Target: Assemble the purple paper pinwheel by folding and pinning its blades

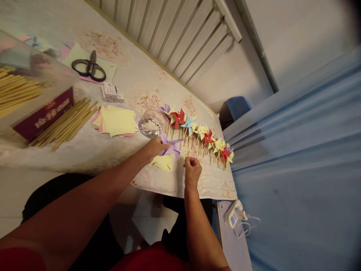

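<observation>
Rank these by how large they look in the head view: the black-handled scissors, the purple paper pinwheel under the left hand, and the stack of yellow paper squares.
1. Stack of yellow paper squares, clearly the largest.
2. and 3. Black-handled scissors and purple paper pinwheel look about alike; the left hand hides part of the pinwheel, so they stay unranked.

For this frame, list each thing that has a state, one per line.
left hand: closed on the purple pinwheel.
right hand: fingers pinched together; what they hold is too small to tell.
purple pinwheel: folded, held on the table.
finished pinwheels: lying in a row.
scissors: closed, lying on paper.
sticks: loose bundle, lying flat.
paper squares: stacked, unfolded.
</observation>
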Tool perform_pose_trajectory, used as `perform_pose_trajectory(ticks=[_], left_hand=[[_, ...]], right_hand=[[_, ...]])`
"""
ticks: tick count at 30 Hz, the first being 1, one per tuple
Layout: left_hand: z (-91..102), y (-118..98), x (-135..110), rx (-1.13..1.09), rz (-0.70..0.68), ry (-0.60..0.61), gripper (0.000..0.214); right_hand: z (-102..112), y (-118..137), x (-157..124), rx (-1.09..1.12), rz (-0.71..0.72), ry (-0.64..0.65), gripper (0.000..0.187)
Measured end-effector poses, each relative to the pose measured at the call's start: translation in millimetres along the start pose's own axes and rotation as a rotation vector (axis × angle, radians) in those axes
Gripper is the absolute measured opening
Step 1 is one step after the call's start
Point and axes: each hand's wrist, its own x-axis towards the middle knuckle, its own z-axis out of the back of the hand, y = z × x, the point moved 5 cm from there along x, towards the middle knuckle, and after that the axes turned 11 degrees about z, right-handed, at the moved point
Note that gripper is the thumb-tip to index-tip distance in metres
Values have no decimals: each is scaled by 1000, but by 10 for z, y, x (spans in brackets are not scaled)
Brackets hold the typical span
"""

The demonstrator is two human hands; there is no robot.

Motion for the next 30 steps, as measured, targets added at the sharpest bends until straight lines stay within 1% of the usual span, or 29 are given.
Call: perform_pose_trajectory(ticks=[3,5,6,8,11,16,20,25,30], left_hand=[[0,-9,11,9,-32,3,11],[3,-20,13,8,-59,6,11],[5,-22,15,9,-67,9,12],[6,-16,20,21,-77,19,12],[1,-2,28,35,-93,44,13],[-9,21,49,8,-87,74,15],[-9,22,45,-25,-69,70,14],[-12,6,10,-40,-63,62,15],[-5,-5,2,-18,-67,46,15]], right_hand=[[-39,399,44,100,146,-35,17],[-105,645,48,89,280,-21,14],[-145,739,42,79,341,-12,13],[-234,847,23,61,424,6,12],[-363,846,-7,38,447,30,10],[-493,731,-54,1,393,58,9],[-502,702,-73,-40,407,36,10],[-492,699,-74,7,449,31,13],[-499,700,-67,-31,429,59,13]])
